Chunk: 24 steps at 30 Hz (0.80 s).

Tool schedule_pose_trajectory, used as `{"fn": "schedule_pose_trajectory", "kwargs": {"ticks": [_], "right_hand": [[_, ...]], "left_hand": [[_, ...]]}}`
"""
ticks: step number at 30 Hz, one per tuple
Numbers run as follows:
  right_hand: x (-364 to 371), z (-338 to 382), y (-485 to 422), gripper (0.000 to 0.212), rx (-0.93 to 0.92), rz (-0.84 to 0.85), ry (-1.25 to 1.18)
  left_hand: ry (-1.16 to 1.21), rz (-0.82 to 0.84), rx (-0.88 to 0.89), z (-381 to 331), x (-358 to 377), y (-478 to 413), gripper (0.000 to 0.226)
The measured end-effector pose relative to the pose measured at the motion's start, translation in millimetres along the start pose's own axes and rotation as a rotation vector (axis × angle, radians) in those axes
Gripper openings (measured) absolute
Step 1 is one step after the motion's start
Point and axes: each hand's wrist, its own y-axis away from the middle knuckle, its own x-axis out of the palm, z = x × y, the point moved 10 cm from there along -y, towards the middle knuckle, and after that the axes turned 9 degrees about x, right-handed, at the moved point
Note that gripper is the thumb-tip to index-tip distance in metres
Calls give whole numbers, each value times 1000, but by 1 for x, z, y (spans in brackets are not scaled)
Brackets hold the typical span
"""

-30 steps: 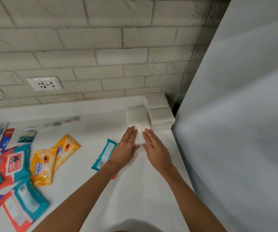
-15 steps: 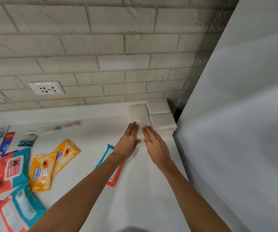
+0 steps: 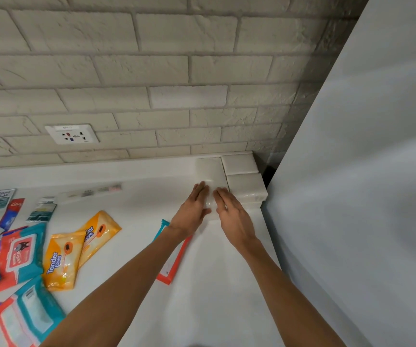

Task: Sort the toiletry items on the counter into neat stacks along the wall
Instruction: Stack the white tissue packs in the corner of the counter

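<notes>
Head view: left hand [image 3: 193, 211] and right hand [image 3: 234, 216] lie flat, fingers extended, gripping nothing, on one white pack [image 3: 209, 171] by the wall. Two more white packs [image 3: 245, 184] sit just right of it. Two orange "Tender Love" pouches [image 3: 61, 261] lie left on the tabletop [image 3: 214, 296].

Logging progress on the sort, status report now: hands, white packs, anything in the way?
Left hand and right hand flat, open, pressing a white pack toward the wall. Two more white packs stacked in the corner. Wipes packet under left forearm, not blocking.
</notes>
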Motion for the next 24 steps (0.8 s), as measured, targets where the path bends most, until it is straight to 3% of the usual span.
{"fn": "schedule_pose_trajectory", "kwargs": {"ticks": [5,10,14,18,24], "right_hand": [[-3,-10,0,79,30,11,-77],[-5,-49,-5,103,221,80,-162],[-5,-84,-9,88,354,81,-228],[-2,-115,-19,67,472,11,-262],[28,-153,-44,73,774,273,-570]], "left_hand": [[108,-28,-115,5,1,6,95],[230,-30,-217,8,4,10,106],[360,-34,-278,15,7,9,100],[394,-28,-316,19,9,5,107],[447,1,-399,26,11,1,118]]}}
